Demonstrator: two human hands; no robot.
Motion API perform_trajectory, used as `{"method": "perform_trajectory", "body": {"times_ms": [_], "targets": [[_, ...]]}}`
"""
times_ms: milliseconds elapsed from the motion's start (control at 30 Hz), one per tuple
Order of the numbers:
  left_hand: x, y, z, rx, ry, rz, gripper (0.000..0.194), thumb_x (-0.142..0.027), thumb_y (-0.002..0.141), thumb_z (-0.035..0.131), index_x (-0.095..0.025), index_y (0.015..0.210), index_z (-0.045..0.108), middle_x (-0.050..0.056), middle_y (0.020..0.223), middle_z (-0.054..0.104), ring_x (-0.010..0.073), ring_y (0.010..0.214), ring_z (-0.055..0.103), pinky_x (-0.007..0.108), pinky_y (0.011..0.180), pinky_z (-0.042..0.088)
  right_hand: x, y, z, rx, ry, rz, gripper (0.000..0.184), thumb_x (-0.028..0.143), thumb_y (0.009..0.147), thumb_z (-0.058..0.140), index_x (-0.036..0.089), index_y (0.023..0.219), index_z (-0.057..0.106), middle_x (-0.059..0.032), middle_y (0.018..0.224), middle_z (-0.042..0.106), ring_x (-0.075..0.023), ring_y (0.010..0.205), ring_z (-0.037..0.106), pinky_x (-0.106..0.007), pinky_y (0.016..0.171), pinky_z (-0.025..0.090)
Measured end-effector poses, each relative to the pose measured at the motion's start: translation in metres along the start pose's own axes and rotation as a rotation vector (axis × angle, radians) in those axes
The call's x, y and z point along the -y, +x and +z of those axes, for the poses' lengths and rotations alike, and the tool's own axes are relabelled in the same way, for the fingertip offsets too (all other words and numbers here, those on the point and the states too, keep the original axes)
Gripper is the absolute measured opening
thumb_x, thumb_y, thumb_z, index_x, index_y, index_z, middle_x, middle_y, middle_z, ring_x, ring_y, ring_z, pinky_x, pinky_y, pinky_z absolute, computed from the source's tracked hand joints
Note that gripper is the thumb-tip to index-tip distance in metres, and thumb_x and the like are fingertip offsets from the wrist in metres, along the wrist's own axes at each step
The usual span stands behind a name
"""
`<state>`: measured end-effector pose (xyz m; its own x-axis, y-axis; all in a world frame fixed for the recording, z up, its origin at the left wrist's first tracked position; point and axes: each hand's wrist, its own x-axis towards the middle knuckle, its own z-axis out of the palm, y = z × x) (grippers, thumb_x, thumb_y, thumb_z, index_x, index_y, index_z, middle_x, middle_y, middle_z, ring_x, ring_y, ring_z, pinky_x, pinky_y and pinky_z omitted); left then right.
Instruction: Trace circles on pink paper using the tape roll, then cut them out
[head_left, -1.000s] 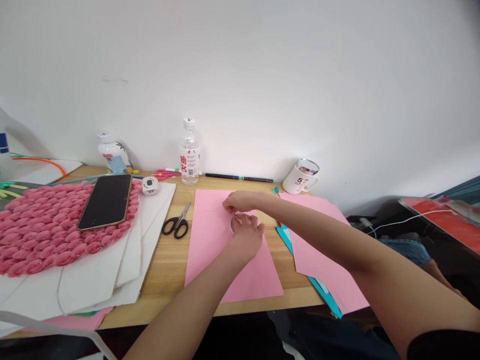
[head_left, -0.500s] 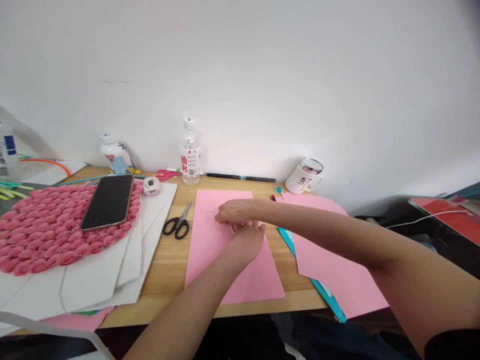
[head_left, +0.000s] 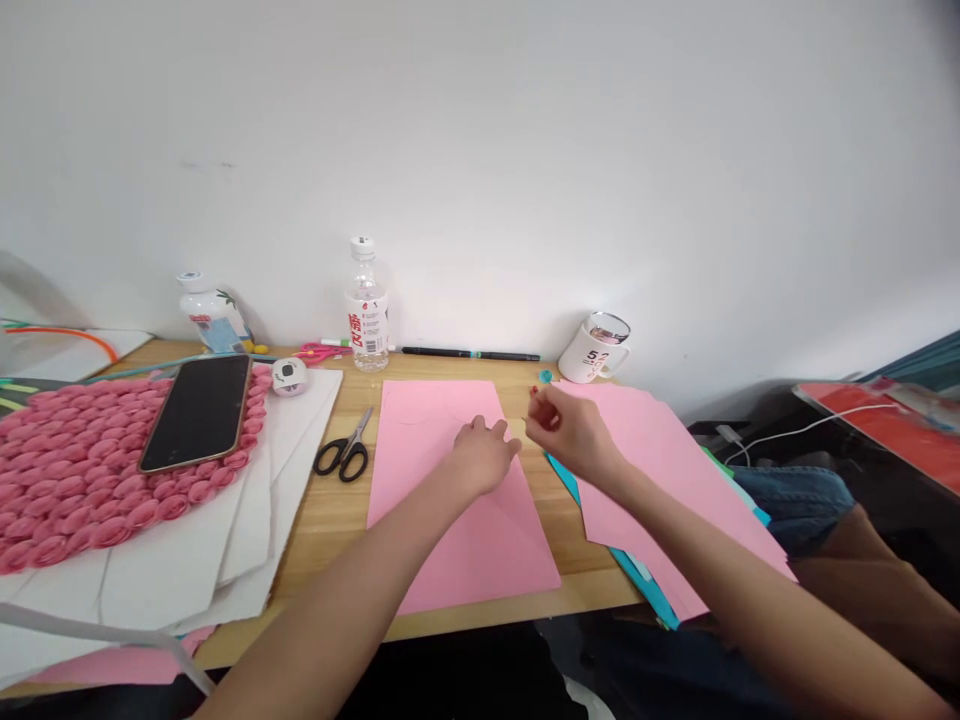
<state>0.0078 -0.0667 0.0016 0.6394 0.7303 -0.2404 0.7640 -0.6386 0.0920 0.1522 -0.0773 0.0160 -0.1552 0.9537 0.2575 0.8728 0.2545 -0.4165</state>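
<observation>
A pink sheet of paper point(head_left: 450, 540) lies on the wooden table, with faint curved lines drawn near its top. My left hand point(head_left: 484, 455) rests on the sheet's upper right part, fingers apart; what is under the palm is hidden. Just right of the sheet, my right hand point(head_left: 568, 432) is raised with thumb and fingers closed in a pinch. A small red bit shows by its fingertips, but I cannot tell whether it is held. Scissors point(head_left: 345, 455) with black handles lie left of the sheet.
On the left, a phone point(head_left: 199, 412) lies on a pink paper-flower panel point(head_left: 67, 470) over white boards. A water bottle point(head_left: 367, 320), black pens point(head_left: 472, 353) and a white mug point(head_left: 592, 352) stand or lie along the wall. More pink sheets point(head_left: 660, 470) lie at right.
My right hand has moved right, off the pink sheet, and its fingers are now pinched. My left hand stays on the sheet, its fingers spread. The view has shifted slightly.
</observation>
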Motion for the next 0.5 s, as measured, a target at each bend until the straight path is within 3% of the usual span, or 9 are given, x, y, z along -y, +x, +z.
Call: {"method": "perform_trajectory", "body": {"times_ms": [100,200,333,433,500], "targets": [[0.003,0.007,-0.006,0.038,-0.027,-0.002,0.030,-0.009,0.081,0.044,-0.021,0.103,0.061,0.012,0.110,0.054,0.0287,0.099,0.051,0.038,0.074,0.044,-0.014,-0.058,0.027,-0.088,0.016,-0.015,0.010,0.014,0.075,0.049,0.019,0.068,0.046,0.0016,0.061,0.056,-0.0093,0.052,0.051,-0.020,0.050,0.036],[0.003,0.013,-0.013,0.066,-0.034,-0.012,0.025,-0.010,0.078,0.048,-0.019,0.096,0.063,0.012,0.110,0.055,0.0289,0.098,0.053,0.038,0.074,0.044,-0.007,-0.088,0.058,-0.096,-0.165,-0.279,0.016,0.011,0.081,0.045,0.018,0.068,0.050,-0.0009,0.065,0.058,-0.0093,0.050,0.050,-0.021,0.047,0.032],[0.001,0.019,-0.020,0.101,-0.028,-0.027,0.030,-0.008,0.065,0.060,-0.020,0.092,0.063,0.010,0.111,0.055,0.0289,0.098,0.054,0.036,0.073,0.044,0.025,-0.078,0.085,-0.011,-0.418,-0.521,0.021,0.003,0.082,0.041,0.016,0.074,0.055,-0.0059,0.067,0.059,-0.0144,0.053,0.054,-0.023,0.042,0.031],[-0.001,0.021,-0.025,0.147,-0.014,-0.044,0.041,-0.003,0.051,0.064,-0.020,0.089,0.063,0.008,0.109,0.057,0.0280,0.095,0.055,0.033,0.071,0.044,0.052,-0.055,0.096,0.096,-0.535,-0.498,0.030,-0.005,0.076,0.039,0.010,0.087,0.062,-0.0158,0.079,0.066,-0.0209,0.061,0.060,-0.027,0.043,0.039],[-0.002,0.022,-0.028,0.169,-0.005,-0.050,0.044,-0.001,0.047,0.065,-0.021,0.087,0.063,0.006,0.108,0.058,0.0269,0.094,0.055,0.032,0.072,0.044,0.068,-0.041,0.101,0.136,-0.536,-0.482,0.036,-0.008,0.073,0.038,0.005,0.096,0.064,-0.0218,0.090,0.067,-0.0265,0.073,0.064,-0.034,0.054,0.048]]}}
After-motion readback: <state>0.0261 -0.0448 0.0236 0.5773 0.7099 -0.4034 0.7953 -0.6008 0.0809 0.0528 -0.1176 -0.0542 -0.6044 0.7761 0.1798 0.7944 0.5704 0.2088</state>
